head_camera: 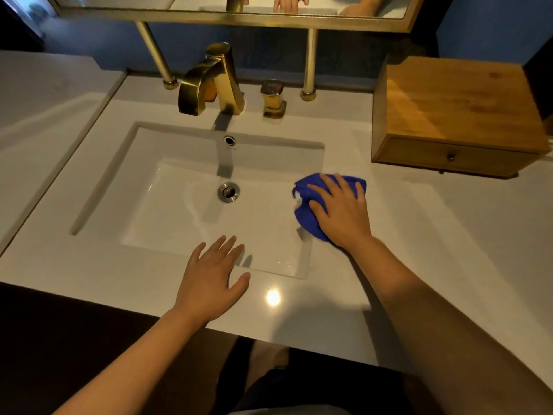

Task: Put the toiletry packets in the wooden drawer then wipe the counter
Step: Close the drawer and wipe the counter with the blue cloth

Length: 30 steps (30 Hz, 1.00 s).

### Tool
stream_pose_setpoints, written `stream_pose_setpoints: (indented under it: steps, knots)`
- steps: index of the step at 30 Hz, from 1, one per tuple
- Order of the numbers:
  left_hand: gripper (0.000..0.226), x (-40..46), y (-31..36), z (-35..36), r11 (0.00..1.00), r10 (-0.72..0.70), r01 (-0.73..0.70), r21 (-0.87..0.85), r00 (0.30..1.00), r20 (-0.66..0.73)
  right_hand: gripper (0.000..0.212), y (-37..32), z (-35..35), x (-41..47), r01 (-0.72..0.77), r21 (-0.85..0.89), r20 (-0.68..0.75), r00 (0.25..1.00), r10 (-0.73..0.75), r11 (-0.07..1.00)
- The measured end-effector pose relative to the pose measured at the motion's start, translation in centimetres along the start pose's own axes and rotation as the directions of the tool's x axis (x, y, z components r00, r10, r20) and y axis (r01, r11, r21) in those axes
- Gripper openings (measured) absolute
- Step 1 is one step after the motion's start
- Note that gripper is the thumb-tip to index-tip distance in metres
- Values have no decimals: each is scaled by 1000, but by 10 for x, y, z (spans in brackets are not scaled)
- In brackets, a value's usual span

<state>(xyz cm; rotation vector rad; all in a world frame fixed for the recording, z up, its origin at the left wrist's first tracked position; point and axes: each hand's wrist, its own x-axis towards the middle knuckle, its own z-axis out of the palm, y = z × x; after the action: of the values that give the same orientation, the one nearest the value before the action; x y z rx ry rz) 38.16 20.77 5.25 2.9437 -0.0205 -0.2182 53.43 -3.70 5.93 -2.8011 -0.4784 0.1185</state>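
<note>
Left hand (214, 274) flat and empty, fingers spread, resting on the front edge of the counter (89, 265) just before the sink (179, 205). Right hand (338, 211) open too, palm pressed down on a crumpled blue cloth (308, 217) at the right rim of the sink; fingers lying over the cloth more than closing around it, so pressing and not really gripping.

Behind the sink, a golden faucet (215, 82) and its handle (273, 97) at the back edge of the counter. In the back right corner, the wooden drawer (449, 157) pushed shut inside its box, small knob facing forward. No toiletry packets visible anywhere on the counter, so most likely already inside the drawer, though impossible to confirm with the front closed.

Judged from this, wiping step in hand. Cloth directly under the right hand, well apart from the left. Bare counter stretching away to the right of the cloth and forward of the drawer, so the right hand clearly nearer for that area; left strip of counter closer to the free hand, but no cloth there.
</note>
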Motion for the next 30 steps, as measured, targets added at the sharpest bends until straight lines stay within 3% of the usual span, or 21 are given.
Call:
stream_pose_setpoints:
  steps: [5, 9, 13, 19, 22, 25, 30]
  knots:
    - [66, 1, 1, 1, 1000, 6, -6, 2, 1000, -9, 50, -7, -1, -94, -33, 158, -22, 999, 37, 987]
    - [66, 1, 0, 3, 1000, 3, -3, 24, 1000, -14, 44, -40, 17, -139, -76, -10, -186, 980, 73, 997]
    - [66, 1, 0, 4, 999, -3, 4, 34, 1000, -17, 50, -88, 25, -121, -289, -76, -67, 956, 284, 954]
    - [67, 0, 0, 4, 1000, 15, -14, 17, 1000, -26, 44, -106, 31, -78, -299, -19, -5, 954, 299, 954]
    - [69, 0, 1, 3, 1000, 12, -12, 17, 1000, -28, 50, -99, 29, -79, -223, -6, 11, 975, 223, 975]
    - [67, 0, 1, 2, 1000, 10, -10, 21, 999, -30, 54, -73, 24, -96, 4, -32, 123, 992, 0, 999]
    - [64, 0, 2, 2, 1000, 13, -13, 18, 999, -33, 50, -32, 3, -105, 301, -9, 361, 890, -278, 954]
